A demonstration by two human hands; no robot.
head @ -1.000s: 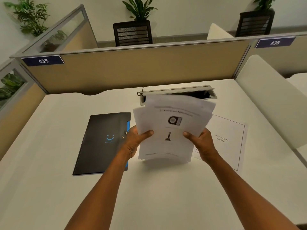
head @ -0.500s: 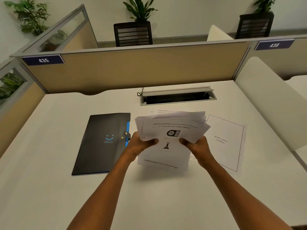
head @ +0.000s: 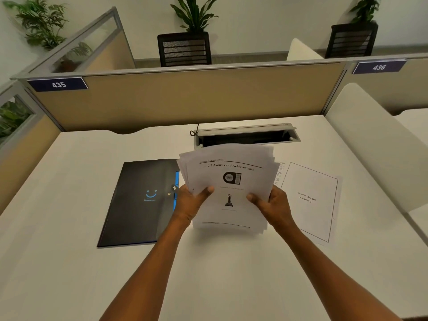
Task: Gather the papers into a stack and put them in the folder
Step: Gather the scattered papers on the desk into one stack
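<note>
A loose stack of white printed papers stands nearly upright, its lower edge resting on the white desk. The top sheet reads "2.7 Awards and Achievements". My left hand grips the stack's left side and my right hand grips its right side, thumbs on the front. A black folder with a blue smile mark lies shut flat on the desk just left of my left hand. One bordered sheet lies flat to the right of the stack, with another sheet's edge showing beside it.
An open grey cable tray sits in the desk behind the papers, with a black cord at its left end. Tan partition panels close off the back and left. A white curved divider borders the right side.
The stack dropped and tilted flatter half a second ago. Now it is raised more upright again, with its sheets less fanned. Both hands keep their grip.
</note>
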